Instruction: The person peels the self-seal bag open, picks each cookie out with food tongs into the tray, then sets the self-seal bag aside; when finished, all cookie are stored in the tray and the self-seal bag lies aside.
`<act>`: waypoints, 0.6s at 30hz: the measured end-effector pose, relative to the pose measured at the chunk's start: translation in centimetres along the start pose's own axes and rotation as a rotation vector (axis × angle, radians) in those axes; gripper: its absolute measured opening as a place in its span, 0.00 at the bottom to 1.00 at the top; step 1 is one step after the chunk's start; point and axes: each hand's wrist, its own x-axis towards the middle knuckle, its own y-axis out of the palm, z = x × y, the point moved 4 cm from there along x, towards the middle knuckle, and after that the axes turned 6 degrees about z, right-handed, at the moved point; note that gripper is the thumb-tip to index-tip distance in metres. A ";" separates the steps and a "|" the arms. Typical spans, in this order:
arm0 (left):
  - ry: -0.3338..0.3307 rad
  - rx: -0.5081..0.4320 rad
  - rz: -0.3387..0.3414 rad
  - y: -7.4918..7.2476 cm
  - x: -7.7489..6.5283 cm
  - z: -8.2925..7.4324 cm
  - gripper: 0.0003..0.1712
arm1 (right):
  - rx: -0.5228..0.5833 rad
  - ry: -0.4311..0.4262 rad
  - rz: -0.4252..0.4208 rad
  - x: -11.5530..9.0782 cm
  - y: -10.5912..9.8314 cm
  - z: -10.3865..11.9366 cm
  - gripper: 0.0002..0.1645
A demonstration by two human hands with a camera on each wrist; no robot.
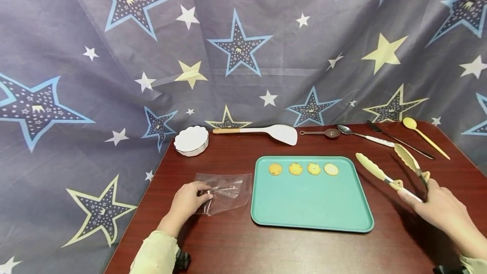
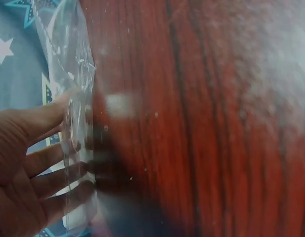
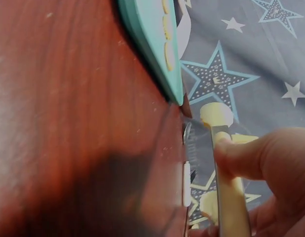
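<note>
On the left of the table, my left hand [image 1: 189, 200] holds a clear plastic bag [image 1: 230, 200] by its near-left part. In the left wrist view the thumb and fingers [image 2: 54, 182] are at the crinkled film [image 2: 71, 59]. My right hand [image 1: 443, 206] grips a pair of tongs [image 1: 370, 166] with pale yellow tips, raised over the table at the right. The tongs' arms are spread, with nothing between the tips. Between the hands lies a teal tray [image 1: 312, 202]. Several small round cookies [image 1: 295, 169] sit in a row along its far side.
A white fluted dish [image 1: 191, 141] stands at the back left. Along the back lie a white spatula [image 1: 281, 133], a brown measuring spoon [image 1: 331, 133], a metal spoon [image 1: 345, 130], a dark thin utensil [image 1: 399, 139] and a yellow spoon [image 1: 411, 123]. A star-patterned curtain [image 1: 243, 92] hangs behind.
</note>
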 end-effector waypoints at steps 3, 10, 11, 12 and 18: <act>0.003 0.036 0.063 0.2 -0.2 -0.1 0.20 | -0.006 0.028 0.029 -0.3 0.3 -0.7 0.53; 0.034 0.070 0.188 0.2 -1.3 -0.5 0.39 | -0.013 0.080 0.077 -0.8 1.3 -1.6 0.55; 0.039 0.075 0.201 0.2 -1.4 -0.6 0.41 | -0.014 0.085 0.084 -0.8 1.4 -1.6 0.55; 0.044 0.073 0.213 0.2 -1.5 -0.6 0.43 | -0.014 0.089 0.090 -0.9 1.6 -1.7 0.54; 0.042 0.050 0.285 0.7 -1.7 -0.8 0.52 | -0.005 0.091 0.090 -1.1 2.1 -1.8 0.56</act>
